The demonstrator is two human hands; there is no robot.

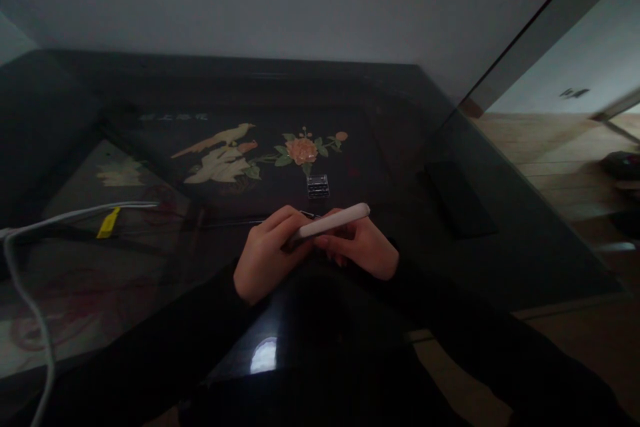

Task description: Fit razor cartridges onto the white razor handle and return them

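Over the dark table top, my left hand [273, 253] is closed around the lower end of a white, pen-shaped stick [343, 217]. The stick slants up to the right, its rounded end free. My right hand [367, 247] is beside it, partly behind the stick. Its fingertips are pinched close to those of my left hand; what they hold is hidden. A thin, shiny piece shows just beyond the fingers, too small to name. A small clear case [318, 187] with dark rows inside lies just past my hands.
The glossy table [400, 90] has a bird-and-flower picture [303, 150] on its top. At right lies a flat black object [460, 200]. A white cable [37, 310] with a yellow tag [108, 223] runs along the left. A wall [225, 0] stands behind.
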